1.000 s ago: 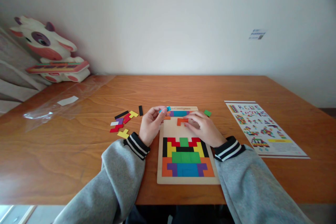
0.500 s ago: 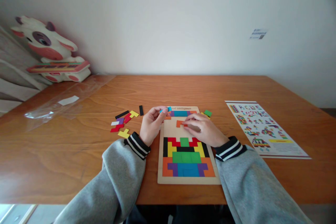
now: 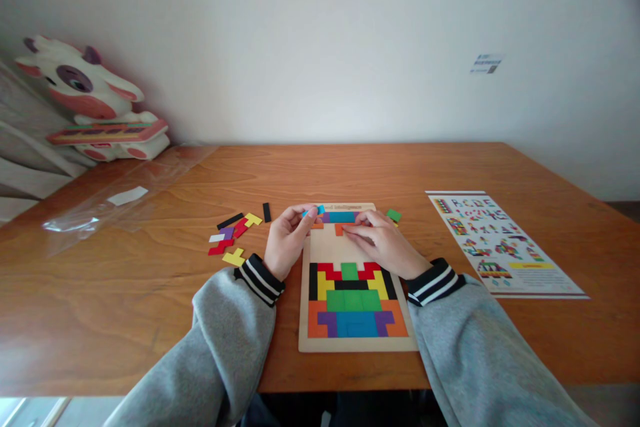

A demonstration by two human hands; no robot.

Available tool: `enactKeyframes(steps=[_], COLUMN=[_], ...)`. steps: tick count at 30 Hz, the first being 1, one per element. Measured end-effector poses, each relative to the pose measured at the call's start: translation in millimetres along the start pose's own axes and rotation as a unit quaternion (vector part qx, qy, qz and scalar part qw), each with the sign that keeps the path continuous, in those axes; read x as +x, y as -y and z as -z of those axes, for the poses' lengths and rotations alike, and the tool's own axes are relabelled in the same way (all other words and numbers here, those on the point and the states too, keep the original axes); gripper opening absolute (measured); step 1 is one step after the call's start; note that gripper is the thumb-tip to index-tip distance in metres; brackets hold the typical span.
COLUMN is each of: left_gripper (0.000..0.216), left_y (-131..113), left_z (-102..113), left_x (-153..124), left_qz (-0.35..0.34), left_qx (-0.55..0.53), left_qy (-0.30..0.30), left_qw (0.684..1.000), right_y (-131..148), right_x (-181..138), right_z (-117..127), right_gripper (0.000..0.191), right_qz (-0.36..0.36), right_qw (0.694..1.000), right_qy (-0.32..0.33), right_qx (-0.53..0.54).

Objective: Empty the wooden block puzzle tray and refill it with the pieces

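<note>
My left hand (image 3: pixel 289 237) pinches a blue puzzle piece (image 3: pixel 321 210) over the top left corner of the wooden puzzle board (image 3: pixel 305 320). Between the fingertips of my right hand (image 3: pixel 389 244) is an orange puzzle piece (image 3: pixel 339 230), at the bare upper part of the board; those fingers cover some of it. Colourful pieces, among them a wide green block (image 3: pixel 353 300) and a blue block (image 3: pixel 355 325), fill the board's lower half. Along its top edge lies another blue block (image 3: pixel 341 217), with purple beside it.
Several loose pieces, including a yellow one (image 3: pixel 234 257) and a black bar (image 3: pixel 267 212), lie left of the board. A green piece (image 3: pixel 394 215) is behind my right hand. A printed pattern sheet (image 3: pixel 505 247) lies right, a plastic bag (image 3: pixel 125 197) and cow toy (image 3: pixel 100 100) left.
My right hand has carried the orange piece slightly up the board, toward the top row. The left hand keeps its pinch on the blue piece. The whole view has shifted a little.
</note>
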State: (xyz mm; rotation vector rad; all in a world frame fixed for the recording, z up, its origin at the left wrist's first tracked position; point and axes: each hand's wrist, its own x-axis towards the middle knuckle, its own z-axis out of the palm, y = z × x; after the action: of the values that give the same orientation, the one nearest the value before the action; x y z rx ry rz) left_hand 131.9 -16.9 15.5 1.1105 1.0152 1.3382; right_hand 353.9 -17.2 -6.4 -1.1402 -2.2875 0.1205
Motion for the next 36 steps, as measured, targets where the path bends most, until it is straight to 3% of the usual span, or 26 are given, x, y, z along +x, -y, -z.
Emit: enactKeyframes(steps=[8, 15, 25, 29, 36], left_gripper=[0.044, 0.042, 0.049, 0.054, 0.044], left_y=[2.1, 0.4, 1.0, -1.6, -3.5], left_z=[1.7, 0.2, 1.6, 0.7, -1.1], left_x=[1.0, -0.2, 0.4, -1.0, -2.1], left_qz=[-0.003, -0.005, 0.022, 0.032, 0.021], left_qx=[0.009, 0.011, 0.03, 0.03, 0.031], left_qy=[0.003, -0.001, 0.004, 0.019, 0.016], left_qw=[1.0, 1.0, 0.999, 0.999, 0.999], right_y=[19.2, 24.7, 9.1, 10.2, 4.1], right_x=[6.2, 7.1, 6.1, 7.3, 6.0], right_z=[2.1, 0.3, 3.1, 5.3, 8.2], right_gripper=[0.035, 0.04, 0.023, 0.02, 0.021], right_qz=[-0.024, -0.045, -0.09, -0.091, -0.135], right_qw=[0.994, 0.988, 0.994, 0.99, 0.974], right_qy=[0.096, 0.119, -0.061, -0.101, -0.174], right_qx=[-0.045, -0.082, 0.007, 0.035, 0.046])
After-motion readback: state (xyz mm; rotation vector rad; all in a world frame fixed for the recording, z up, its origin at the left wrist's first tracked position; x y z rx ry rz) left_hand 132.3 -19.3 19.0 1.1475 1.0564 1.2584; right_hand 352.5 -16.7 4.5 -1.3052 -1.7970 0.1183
